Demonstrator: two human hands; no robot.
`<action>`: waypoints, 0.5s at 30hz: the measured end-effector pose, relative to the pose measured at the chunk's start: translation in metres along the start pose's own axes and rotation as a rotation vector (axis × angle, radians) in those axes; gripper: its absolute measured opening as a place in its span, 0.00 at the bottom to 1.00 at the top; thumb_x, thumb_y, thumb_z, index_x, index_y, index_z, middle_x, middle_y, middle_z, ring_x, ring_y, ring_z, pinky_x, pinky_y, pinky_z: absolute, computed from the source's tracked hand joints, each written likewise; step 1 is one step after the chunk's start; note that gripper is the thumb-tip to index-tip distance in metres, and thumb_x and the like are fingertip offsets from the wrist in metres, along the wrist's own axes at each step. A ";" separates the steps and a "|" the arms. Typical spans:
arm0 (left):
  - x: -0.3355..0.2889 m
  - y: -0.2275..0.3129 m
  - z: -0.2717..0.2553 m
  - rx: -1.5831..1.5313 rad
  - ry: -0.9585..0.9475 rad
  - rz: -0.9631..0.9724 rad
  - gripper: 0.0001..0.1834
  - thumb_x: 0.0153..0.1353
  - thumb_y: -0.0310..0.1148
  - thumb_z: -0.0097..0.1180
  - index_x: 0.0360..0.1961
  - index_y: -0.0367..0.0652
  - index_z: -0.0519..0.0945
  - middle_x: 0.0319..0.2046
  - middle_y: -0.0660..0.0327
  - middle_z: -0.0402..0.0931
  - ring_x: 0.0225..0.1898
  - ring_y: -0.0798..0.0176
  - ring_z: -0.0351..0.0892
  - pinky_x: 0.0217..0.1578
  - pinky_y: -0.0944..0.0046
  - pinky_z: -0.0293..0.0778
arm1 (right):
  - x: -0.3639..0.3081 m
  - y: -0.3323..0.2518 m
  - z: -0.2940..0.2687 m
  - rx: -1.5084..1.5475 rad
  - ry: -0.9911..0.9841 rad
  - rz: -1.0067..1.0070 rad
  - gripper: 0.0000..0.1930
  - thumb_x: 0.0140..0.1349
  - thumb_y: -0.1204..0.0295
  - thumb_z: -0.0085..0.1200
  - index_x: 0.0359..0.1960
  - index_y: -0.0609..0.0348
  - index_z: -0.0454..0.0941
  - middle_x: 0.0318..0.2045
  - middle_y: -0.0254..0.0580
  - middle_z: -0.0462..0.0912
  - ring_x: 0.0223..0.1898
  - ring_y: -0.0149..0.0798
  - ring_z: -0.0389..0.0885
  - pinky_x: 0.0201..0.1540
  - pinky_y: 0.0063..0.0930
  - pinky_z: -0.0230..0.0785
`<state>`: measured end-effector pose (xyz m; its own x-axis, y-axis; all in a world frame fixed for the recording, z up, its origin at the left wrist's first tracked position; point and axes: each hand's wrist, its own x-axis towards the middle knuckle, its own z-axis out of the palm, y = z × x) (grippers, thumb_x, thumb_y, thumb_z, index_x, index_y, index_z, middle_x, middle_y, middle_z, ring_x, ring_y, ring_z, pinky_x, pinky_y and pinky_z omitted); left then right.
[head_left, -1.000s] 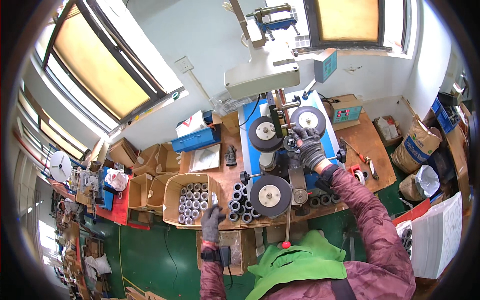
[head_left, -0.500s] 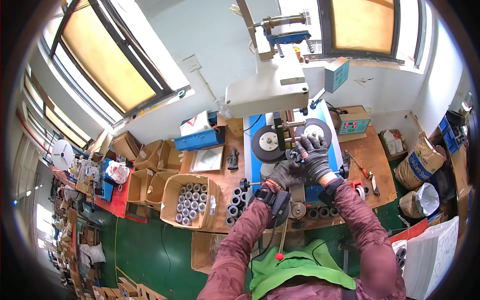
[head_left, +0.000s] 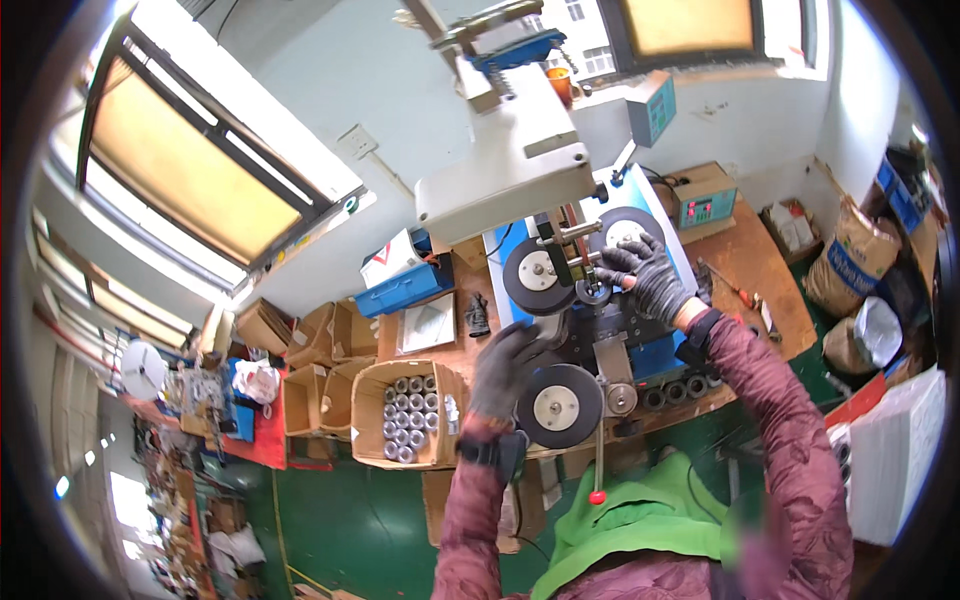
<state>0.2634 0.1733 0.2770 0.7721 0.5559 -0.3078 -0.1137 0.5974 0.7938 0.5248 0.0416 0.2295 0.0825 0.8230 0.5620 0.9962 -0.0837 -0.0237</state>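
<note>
On the bench stands a machine with black wheels: a left wheel (head_left: 520, 289), a right wheel (head_left: 610, 222) and a near wheel (head_left: 535, 425). Between them a small dark ring (head_left: 594, 293) sits under the machine's metal head. My right hand (head_left: 655, 282), in a dark grey glove, is beside that ring with its fingers stretched toward it; whether they touch it I cannot tell. Apart from the ring, my left hand (head_left: 503, 375), gloved and somewhat blurred, is over the bench left of the near wheel, its fingers stretched out and nothing seen in them.
A cardboard box (head_left: 362, 418) of grey rings stands to the left. Several rings (head_left: 676, 392) line the bench's near edge at right. A red-knobbed lever (head_left: 598, 497) sticks out toward me. A spare glove (head_left: 477, 315), a blue case (head_left: 405, 291) and a control box (head_left: 706, 207) lie farther back.
My left hand has moved away from the machine's middle, leftward and nearer to me, uncovering the near wheel. My right hand stays beside the ring, which now shows. The whole view has tilted.
</note>
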 end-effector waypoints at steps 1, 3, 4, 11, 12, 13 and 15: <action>-0.017 -0.008 -0.039 -0.045 0.078 0.115 0.12 0.59 0.33 0.48 0.41 0.38 0.71 0.42 0.54 0.73 0.46 0.54 0.72 0.51 0.54 0.67 | 0.000 0.000 -0.002 -0.023 -0.018 -0.005 0.22 0.47 0.65 0.53 0.48 0.28 0.72 0.52 0.33 0.70 0.55 0.42 0.65 0.60 0.47 0.45; -0.049 -0.061 -0.176 -0.312 -0.268 0.233 0.14 0.57 0.38 0.51 0.42 0.42 0.70 0.39 0.52 0.73 0.41 0.61 0.75 0.44 0.60 0.72 | 0.010 -0.012 -0.004 0.002 0.021 -0.021 0.23 0.47 0.65 0.52 0.49 0.27 0.71 0.53 0.34 0.70 0.56 0.43 0.65 0.61 0.48 0.44; -0.066 -0.105 -0.196 -0.129 0.042 0.112 0.15 0.54 0.42 0.55 0.38 0.45 0.73 0.39 0.55 0.74 0.40 0.62 0.74 0.43 0.61 0.70 | 0.010 -0.012 -0.004 0.036 0.006 -0.022 0.23 0.48 0.65 0.52 0.49 0.27 0.71 0.53 0.34 0.70 0.56 0.43 0.65 0.61 0.48 0.44; -0.119 -0.201 -0.070 0.028 -0.303 -0.510 0.17 0.65 0.43 0.40 0.40 0.41 0.73 0.31 0.61 0.75 0.29 0.68 0.70 0.36 0.64 0.69 | 0.003 -0.002 -0.009 0.044 -0.027 -0.010 0.24 0.46 0.64 0.54 0.49 0.28 0.71 0.52 0.36 0.71 0.56 0.44 0.64 0.62 0.46 0.43; -0.119 -0.184 -0.069 0.229 -0.219 -0.421 0.16 0.64 0.43 0.42 0.38 0.40 0.74 0.29 0.62 0.74 0.27 0.69 0.69 0.33 0.66 0.69 | 0.000 0.000 -0.009 0.041 -0.028 -0.004 0.24 0.45 0.64 0.55 0.49 0.28 0.71 0.52 0.35 0.71 0.56 0.44 0.64 0.62 0.46 0.44; -0.115 -0.174 -0.084 0.231 -0.222 -0.423 0.16 0.64 0.43 0.42 0.38 0.40 0.74 0.29 0.62 0.74 0.27 0.69 0.69 0.33 0.66 0.69 | 0.001 -0.002 -0.009 0.046 -0.025 -0.003 0.24 0.45 0.64 0.55 0.49 0.28 0.72 0.52 0.35 0.71 0.56 0.44 0.64 0.62 0.46 0.44; -0.096 -0.162 -0.127 -0.040 0.097 -0.527 0.17 0.60 0.45 0.50 0.40 0.41 0.74 0.29 0.64 0.73 0.26 0.70 0.70 0.27 0.70 0.69 | 0.003 -0.005 -0.009 0.060 -0.014 -0.001 0.25 0.44 0.63 0.56 0.49 0.28 0.72 0.52 0.35 0.71 0.55 0.44 0.65 0.61 0.46 0.46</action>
<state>0.1283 0.0967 0.1118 0.6698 0.2247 -0.7078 0.2485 0.8304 0.4987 0.5193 0.0394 0.2385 0.0820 0.8311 0.5500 0.9961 -0.0497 -0.0733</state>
